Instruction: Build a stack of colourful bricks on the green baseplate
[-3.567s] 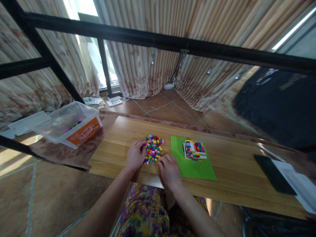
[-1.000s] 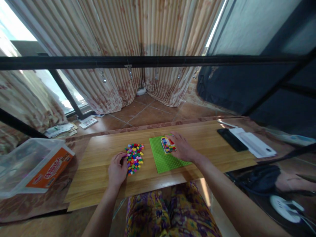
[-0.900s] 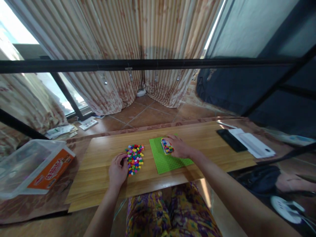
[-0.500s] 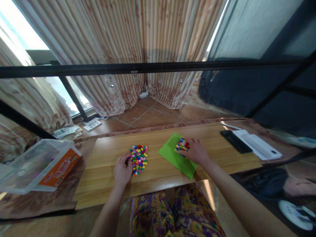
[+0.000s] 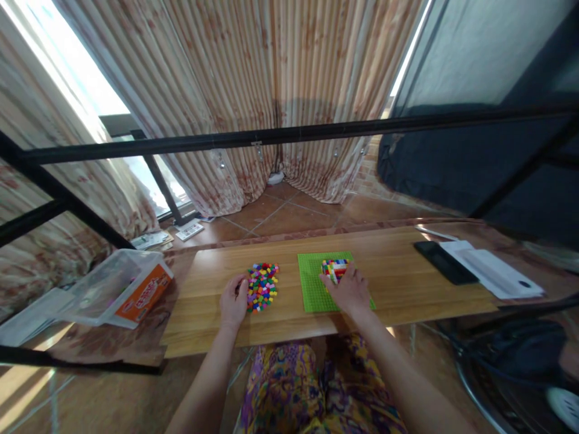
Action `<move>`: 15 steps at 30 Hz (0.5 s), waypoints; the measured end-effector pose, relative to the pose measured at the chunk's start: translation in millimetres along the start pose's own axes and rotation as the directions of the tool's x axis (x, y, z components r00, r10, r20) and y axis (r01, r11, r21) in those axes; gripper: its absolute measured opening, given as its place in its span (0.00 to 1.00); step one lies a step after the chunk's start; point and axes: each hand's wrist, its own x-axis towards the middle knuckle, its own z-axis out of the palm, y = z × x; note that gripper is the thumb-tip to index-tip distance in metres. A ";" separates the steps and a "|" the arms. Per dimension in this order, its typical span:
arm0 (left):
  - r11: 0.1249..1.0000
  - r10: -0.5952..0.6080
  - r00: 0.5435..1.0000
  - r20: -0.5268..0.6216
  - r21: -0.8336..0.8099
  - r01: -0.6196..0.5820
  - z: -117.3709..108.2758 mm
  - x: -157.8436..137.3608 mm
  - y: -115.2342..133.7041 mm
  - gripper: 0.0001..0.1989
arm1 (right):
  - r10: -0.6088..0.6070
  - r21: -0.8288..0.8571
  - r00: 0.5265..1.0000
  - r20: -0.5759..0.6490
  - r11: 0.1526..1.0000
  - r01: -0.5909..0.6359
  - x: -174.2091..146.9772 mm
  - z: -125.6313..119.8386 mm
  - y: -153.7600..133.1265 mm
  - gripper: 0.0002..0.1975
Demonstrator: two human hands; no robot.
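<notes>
A square green baseplate (image 5: 312,295) lies on the wooden tabletop with its edges nearly parallel to the table's. On it stands a low, rectangular build of small coloured bricks (image 5: 335,269), red and white in its middle. My right hand (image 5: 351,293) rests over the near right part of this build, thumb at its left and fingers at its right, gripping it. To the left lies a heap of small loose bricks (image 5: 263,288) in many colours. My left hand (image 5: 234,301) is at the heap's left edge with fingers curled together; whatever they hold is hidden.
A clear plastic box with an orange label (image 5: 143,296) stands left of the table (image 5: 203,325). A black phone-like slab (image 5: 446,263) and white sheets (image 5: 497,271) lie at the right end. A black metal bar (image 5: 298,134) crosses beyond the table.
The green baseplate has turned from a slanted position to nearly square with the table, the build and my right hand moving with it. My left hand stays beside the heap. The view has shifted slightly.
</notes>
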 end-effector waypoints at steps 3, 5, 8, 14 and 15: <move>1.000 0.001 1.000 0.001 0.012 -0.001 0.5 -0.2 1.1 0.19 | -0.037 0.046 0.997 -0.066 0.998 0.040 -5.8 3.9 -13.3 0.50; 1.000 0.001 1.000 0.002 0.016 -0.001 0.8 -0.2 1.9 0.19 | -0.065 0.063 0.993 -0.094 0.995 0.071 -7.2 6.1 -22.2 0.50; 1.000 -0.002 1.000 -0.001 0.020 0.002 1.1 -0.6 3.5 0.18 | -0.096 0.076 0.993 -0.066 0.992 0.101 -6.9 7.7 -33.0 0.49; 1.000 -0.013 1.000 -0.007 0.026 0.013 0.7 -4.3 7.4 0.16 | -0.139 0.038 0.990 0.008 0.990 0.139 -3.9 9.8 -38.7 0.51; 1.000 -0.014 1.000 -0.007 0.025 0.014 0.5 -5.0 8.3 0.15 | -0.150 0.027 0.989 0.009 0.988 0.150 -3.6 10.6 -37.8 0.51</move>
